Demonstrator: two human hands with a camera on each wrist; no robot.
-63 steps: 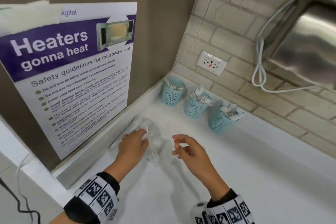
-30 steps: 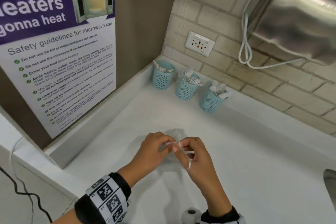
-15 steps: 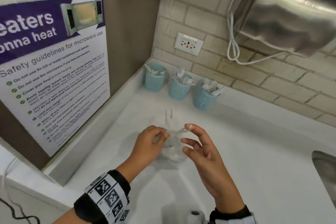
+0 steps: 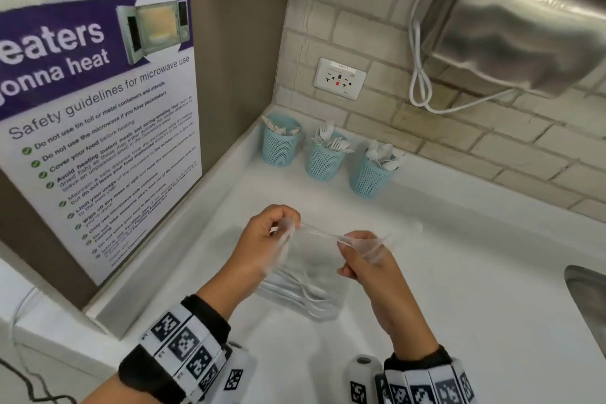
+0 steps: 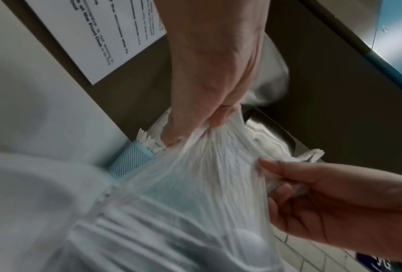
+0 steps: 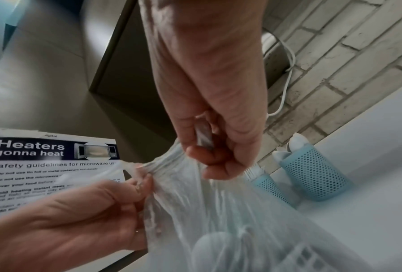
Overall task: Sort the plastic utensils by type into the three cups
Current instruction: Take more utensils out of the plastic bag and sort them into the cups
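Observation:
A clear plastic bag [image 4: 311, 272] with several white utensils [image 4: 305, 292] inside hangs between my hands above the white counter [image 4: 459, 289]. My left hand [image 4: 275, 233] pinches the bag's top edge on the left and my right hand [image 4: 357, 252] pinches it on the right, stretching the top taut. The bag [image 5: 206, 174] and the pinching fingers [image 6: 199, 156] fill both wrist views. Three light blue mesh cups stand along the back wall: the left cup [image 4: 280, 144] holds knives, the middle cup [image 4: 324, 157] forks, the right cup [image 4: 370, 174] spoons.
A microwave safety poster [image 4: 98, 108] leans on the left wall. A wall socket [image 4: 339, 78] sits above the cups, and a steel dispenser [image 4: 524, 16] with a white cable [image 4: 419, 82] hangs at the upper right. A sink's edge [image 4: 587, 305] shows at the right.
My left hand lifted the bag off the counter near the left wall. Both hands then took hold of its top, and now they have pulled apart, stretching it wide.

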